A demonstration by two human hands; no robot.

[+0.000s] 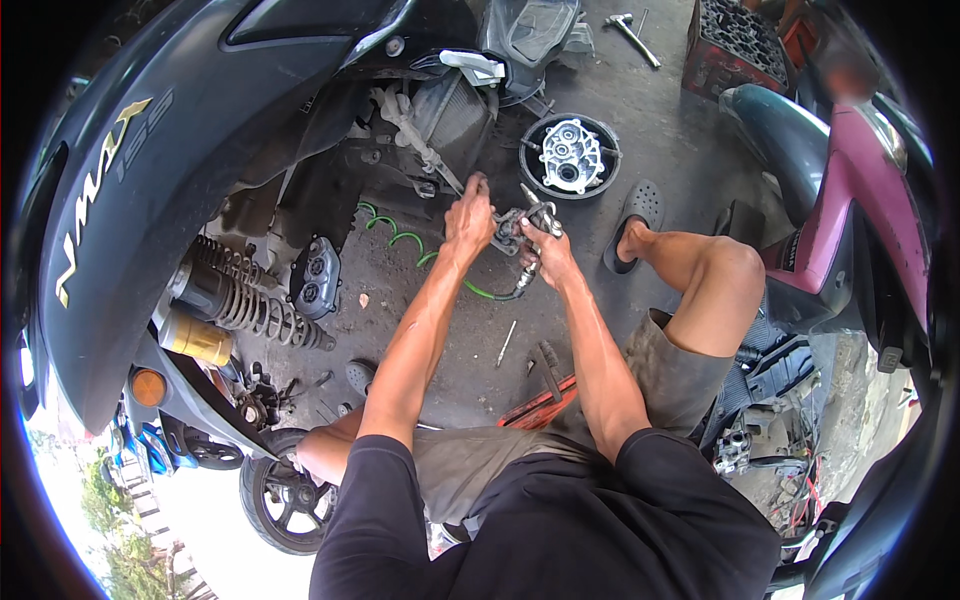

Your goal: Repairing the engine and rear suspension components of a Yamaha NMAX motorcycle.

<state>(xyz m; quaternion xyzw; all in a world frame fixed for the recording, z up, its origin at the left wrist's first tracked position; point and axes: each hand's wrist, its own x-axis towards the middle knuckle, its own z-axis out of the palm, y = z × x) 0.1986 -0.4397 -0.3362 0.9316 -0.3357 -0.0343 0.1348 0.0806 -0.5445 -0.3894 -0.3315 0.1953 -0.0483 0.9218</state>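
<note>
My left hand [470,215] is closed beside a grimy metal part [508,232], close to a thin rod from the scooter's underside; what it grips is hard to make out. My right hand [548,250] grips a metal air gun [538,208], its nozzle pointing up and left, at that part's right side. A green coiled hose [480,292] runs from the gun's lower fitting across the floor. Above my hands, a silver casing [570,152] lies in a round black basin [541,188]. A dark cover [316,275] lies on the floor to the left.
A dark scooter body [170,170] with coil-spring shocks [255,310] fills the left. A pink scooter [873,200] stands right, near a crate [730,45] and T-handle wrench [640,45]. A red tray [535,405] lies between my legs; a thin tool [506,343] lies above it.
</note>
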